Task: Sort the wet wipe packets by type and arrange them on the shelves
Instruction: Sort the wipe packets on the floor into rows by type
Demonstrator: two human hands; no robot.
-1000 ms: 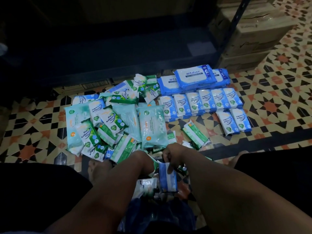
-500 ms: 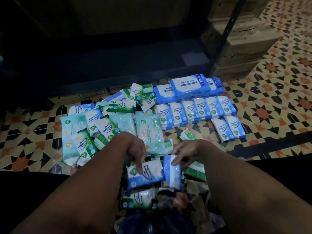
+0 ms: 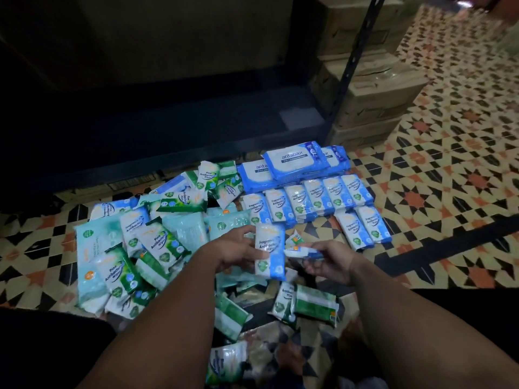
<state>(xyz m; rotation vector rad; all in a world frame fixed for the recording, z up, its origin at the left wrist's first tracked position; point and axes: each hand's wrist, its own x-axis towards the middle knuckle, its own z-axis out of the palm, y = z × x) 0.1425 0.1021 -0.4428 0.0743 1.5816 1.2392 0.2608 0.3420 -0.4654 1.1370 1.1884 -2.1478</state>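
I see my left hand (image 3: 236, 255) grasping a blue packet (image 3: 269, 252) upright, my right hand (image 3: 327, 261) pinching another (image 3: 302, 251) flat — the blue row (image 3: 309, 202) lies ahead-right, nearer the right.

Both hands have come up off the pile: the left hand (image 3: 236, 254) now holds a blue packet (image 3: 270, 252) upright, the right hand (image 3: 327, 261) grips another packet (image 3: 302, 251) flat.

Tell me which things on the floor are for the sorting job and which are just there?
For the job: blue packet in left hand; packet in right hand; sorted blue row; Antabax packs; green packets; shelf.
Just there: cardboard boxes; tiled floor.
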